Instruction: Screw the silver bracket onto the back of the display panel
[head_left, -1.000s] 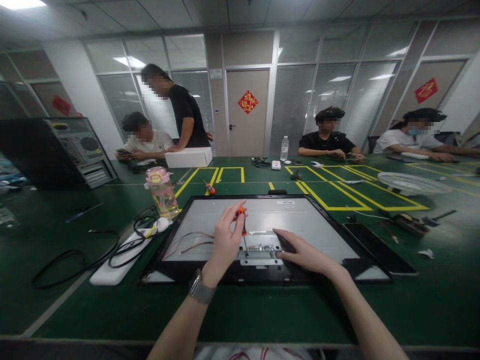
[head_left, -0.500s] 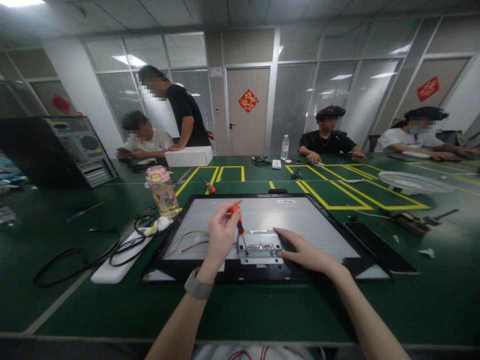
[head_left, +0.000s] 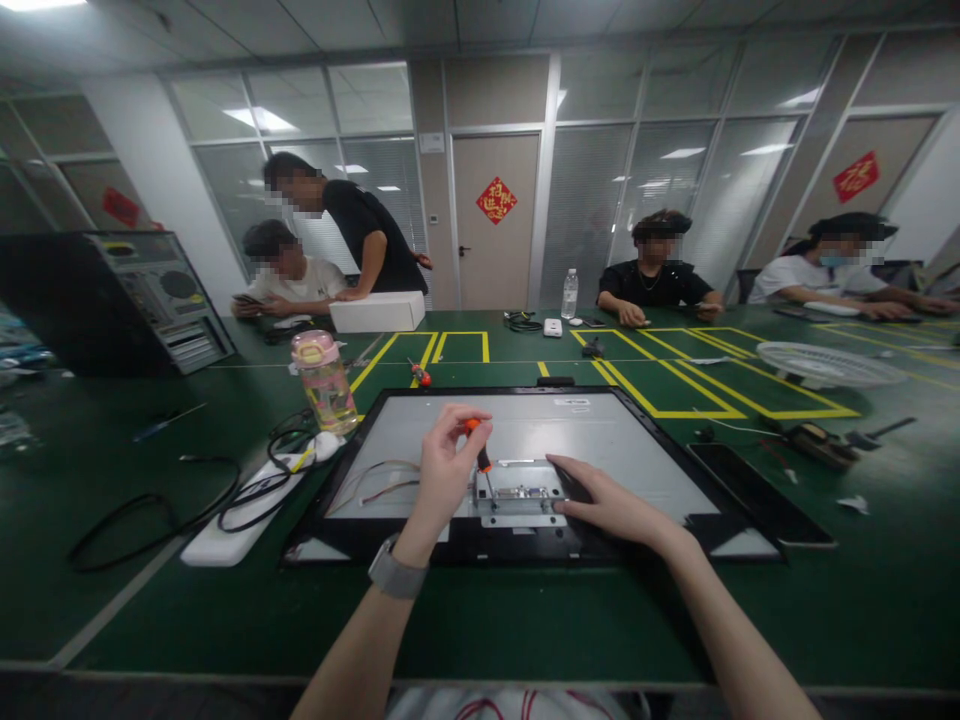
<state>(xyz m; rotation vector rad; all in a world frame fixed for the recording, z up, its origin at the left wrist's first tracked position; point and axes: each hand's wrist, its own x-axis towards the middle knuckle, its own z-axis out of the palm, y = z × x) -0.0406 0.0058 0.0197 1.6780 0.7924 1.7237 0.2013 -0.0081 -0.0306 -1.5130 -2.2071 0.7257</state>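
Observation:
My left hand grips an orange and black screwdriver by its handle. The shaft points down at the left part of a metal bracket with ports along it. Against the bracket's right end rests my right hand, its fingers apart and holding no tool. Both hands are over a flat display panel with a grey back and black frame, lying on the table. Thin wires run from the bracket's left side. Whether the screwdriver tip sits in a screw is too small to tell.
Left of the panel are a white power strip, a black cable and a pink-lidded bottle. A phone-like black slab lies at its right. Beyond stands another screwdriver lying flat. Several people sit or stand across the table.
My left fingers have shifted slightly on the screwdriver handle, which tilts a little differently. My right hand stays in place. Across the table, the standing person leans lower.

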